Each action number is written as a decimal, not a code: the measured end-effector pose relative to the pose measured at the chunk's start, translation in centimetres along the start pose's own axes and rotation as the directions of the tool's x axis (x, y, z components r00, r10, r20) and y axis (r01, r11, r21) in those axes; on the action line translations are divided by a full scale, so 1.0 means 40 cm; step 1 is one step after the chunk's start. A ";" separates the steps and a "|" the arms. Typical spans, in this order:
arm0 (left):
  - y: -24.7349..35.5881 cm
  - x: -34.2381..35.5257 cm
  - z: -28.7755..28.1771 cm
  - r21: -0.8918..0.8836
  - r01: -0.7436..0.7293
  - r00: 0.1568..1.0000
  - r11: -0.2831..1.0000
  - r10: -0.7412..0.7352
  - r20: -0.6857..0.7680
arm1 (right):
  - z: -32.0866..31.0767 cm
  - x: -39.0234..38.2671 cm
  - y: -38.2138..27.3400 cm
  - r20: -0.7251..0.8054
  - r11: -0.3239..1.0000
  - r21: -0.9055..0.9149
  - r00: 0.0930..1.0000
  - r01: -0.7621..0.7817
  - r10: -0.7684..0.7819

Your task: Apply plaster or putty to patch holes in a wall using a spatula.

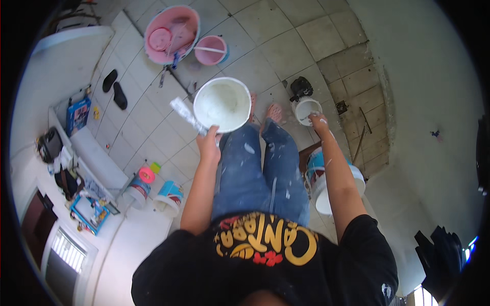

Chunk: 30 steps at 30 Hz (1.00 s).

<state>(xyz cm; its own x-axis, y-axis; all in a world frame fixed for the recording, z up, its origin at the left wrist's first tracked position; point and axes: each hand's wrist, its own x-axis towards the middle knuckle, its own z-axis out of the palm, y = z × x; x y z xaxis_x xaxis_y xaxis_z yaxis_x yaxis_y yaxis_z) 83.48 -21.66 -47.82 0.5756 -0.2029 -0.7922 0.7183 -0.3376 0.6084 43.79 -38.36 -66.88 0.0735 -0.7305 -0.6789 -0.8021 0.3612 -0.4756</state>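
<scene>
A round white bucket (pixel 224 86) is in front of my legs, its mouth facing up and some whitish residue inside. My left hand (pixel 209 146) is closed on its near left rim. From the same hand a flat, white-smeared tool (pixel 186 116) points up and left along the bucket's side; its exact kind is unclear. On my right, a smaller white pail (pixel 308 107) is held at its near rim by my right hand (pixel 319 124), whose skin has white smears. Just beyond that pail is a crumpled black plastic bag (pixel 301 87).
A pink tub (pixel 195 25) and a pink pail (pixel 211 50) stand on the tiles ahead. Black slippers (pixel 120 95) lie to the left. More buckets (pixel 168 198) stand at lower left; a white-and-blue one (pixel 326 191) sits beside my right forearm. Sticks (pixel 360 138) lie by the right wall.
</scene>
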 end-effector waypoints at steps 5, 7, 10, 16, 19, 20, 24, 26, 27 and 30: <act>-0.158 0.160 -0.044 0.021 0.018 0.990 1.000 -0.015 -0.143 | 0.155 0.409 0.085 0.059 0.972 -0.211 0.991 -0.104 0.119; -0.183 0.221 -0.017 0.018 0.057 0.992 0.998 -0.055 -0.116 | 0.172 0.529 0.149 0.034 0.919 -0.394 0.999 0.021 -0.008; -0.214 0.272 -0.032 0.062 0.076 0.984 0.995 -0.064 -0.168 | 0.296 0.616 0.150 -0.010 0.812 -0.582 0.998 0.039 -0.055; -0.290 0.327 0.034 0.009 0.059 0.968 0.998 -0.055 -0.243 | 0.351 0.714 0.250 -0.057 0.577 -0.816 0.998 -0.027 -0.034; -0.289 0.316 0.018 -0.071 0.097 0.964 0.993 -0.111 -0.243 | 0.342 0.689 0.262 -0.122 0.717 -0.697 0.989 -0.025 -0.085; -0.274 0.298 0.012 -0.056 0.101 0.965 0.993 -0.112 -0.237 | 0.327 0.665 0.238 -0.178 0.804 -0.595 0.974 0.004 -0.137; -0.207 0.190 0.107 0.027 0.120 0.982 0.992 -0.115 -0.149 | 0.159 0.573 0.280 -0.381 0.926 -0.313 0.921 -0.210 0.080; -0.134 0.090 0.100 0.086 0.082 0.981 0.993 -0.065 -0.185 | 0.102 0.483 0.171 -0.198 0.991 -0.115 0.979 -0.068 0.045; -0.114 0.075 0.120 0.090 0.090 0.988 0.992 -0.078 -0.135 | 0.052 0.459 0.126 -0.072 0.995 0.099 0.997 0.017 -0.010; -0.085 0.011 0.156 0.099 0.100 0.993 0.990 -0.093 -0.072 | -0.013 0.407 0.044 -0.093 0.988 0.149 0.995 -0.033 0.048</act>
<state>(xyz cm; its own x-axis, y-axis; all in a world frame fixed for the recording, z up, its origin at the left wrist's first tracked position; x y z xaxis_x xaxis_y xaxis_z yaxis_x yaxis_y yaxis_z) 78.86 -26.35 -50.54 0.5330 -0.1044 -0.8397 0.7300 -0.4451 0.5187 43.29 -49.92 -78.49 -0.0200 -0.7632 -0.6459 -0.7070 0.4676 -0.5306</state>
